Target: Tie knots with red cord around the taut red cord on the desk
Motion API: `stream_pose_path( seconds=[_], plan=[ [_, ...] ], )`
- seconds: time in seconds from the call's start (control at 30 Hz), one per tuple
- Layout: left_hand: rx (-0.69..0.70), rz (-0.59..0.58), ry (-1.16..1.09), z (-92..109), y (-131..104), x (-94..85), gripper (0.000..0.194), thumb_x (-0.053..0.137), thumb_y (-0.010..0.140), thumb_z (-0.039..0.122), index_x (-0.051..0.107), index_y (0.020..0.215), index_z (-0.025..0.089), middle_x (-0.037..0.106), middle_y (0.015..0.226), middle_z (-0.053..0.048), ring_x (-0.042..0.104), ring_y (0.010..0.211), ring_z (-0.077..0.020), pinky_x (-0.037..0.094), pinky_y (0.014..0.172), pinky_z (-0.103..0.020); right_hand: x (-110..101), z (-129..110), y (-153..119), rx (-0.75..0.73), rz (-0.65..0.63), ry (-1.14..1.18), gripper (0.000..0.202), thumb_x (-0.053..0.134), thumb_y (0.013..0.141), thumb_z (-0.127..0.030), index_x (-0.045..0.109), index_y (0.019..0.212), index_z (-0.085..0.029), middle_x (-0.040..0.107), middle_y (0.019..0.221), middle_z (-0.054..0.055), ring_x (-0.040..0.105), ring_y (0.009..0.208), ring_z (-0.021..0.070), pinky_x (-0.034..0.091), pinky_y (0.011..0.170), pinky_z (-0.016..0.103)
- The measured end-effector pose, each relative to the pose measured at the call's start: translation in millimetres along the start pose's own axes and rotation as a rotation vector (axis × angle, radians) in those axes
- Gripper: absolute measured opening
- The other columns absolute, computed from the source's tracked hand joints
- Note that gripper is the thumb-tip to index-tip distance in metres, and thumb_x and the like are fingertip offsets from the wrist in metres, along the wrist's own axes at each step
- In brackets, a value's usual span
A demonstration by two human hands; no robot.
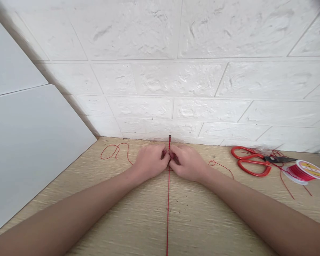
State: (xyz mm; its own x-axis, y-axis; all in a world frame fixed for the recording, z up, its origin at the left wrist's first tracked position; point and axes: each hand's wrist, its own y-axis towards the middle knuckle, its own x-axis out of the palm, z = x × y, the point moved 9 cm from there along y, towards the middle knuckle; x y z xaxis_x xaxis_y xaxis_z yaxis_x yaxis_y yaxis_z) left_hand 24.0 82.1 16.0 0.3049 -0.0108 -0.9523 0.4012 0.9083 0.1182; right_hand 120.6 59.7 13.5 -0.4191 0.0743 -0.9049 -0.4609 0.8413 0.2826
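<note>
A red cord (168,206) runs straight along the wooden table from the near edge of view up to a small dark peg (170,136) by the wall. Just below the peg the cord is thicker and knotted. My left hand (153,160) and my right hand (186,161) meet over the cord under these knots, fingers pinched together on it. Thin loose ends of red cord lie curled beyond each hand, one at the left (110,153) and one at the right (221,165). The fingertips hide the exact spot they grip.
Scissors with red handles (256,173) lie at the right, beside a spool of red cord (300,173) with loose strands. A white textured brick wall (160,78) closes off the back. White panels (34,142) stand along the left. Tiny dark specks dot the tabletop (122,220).
</note>
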Motion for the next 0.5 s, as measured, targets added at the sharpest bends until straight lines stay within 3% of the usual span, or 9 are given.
stream_pose_path(
  seconds=[0.5],
  plan=[
    [0.009,0.013,0.002,-0.4,0.4,-1.0,0.025,0.047,0.093,0.036,0.064,0.079,0.024,0.072,0.079,-0.002,0.061,0.068,-0.0199,0.030,0.056,-0.031,0.7,0.0,0.1,0.003,-0.007,0.011,0.001,0.050,0.086,-0.022,0.050,0.085,-0.021,0.066,0.080,0.004,0.055,0.072,0.0187,0.033,0.063,0.031]
  ],
)
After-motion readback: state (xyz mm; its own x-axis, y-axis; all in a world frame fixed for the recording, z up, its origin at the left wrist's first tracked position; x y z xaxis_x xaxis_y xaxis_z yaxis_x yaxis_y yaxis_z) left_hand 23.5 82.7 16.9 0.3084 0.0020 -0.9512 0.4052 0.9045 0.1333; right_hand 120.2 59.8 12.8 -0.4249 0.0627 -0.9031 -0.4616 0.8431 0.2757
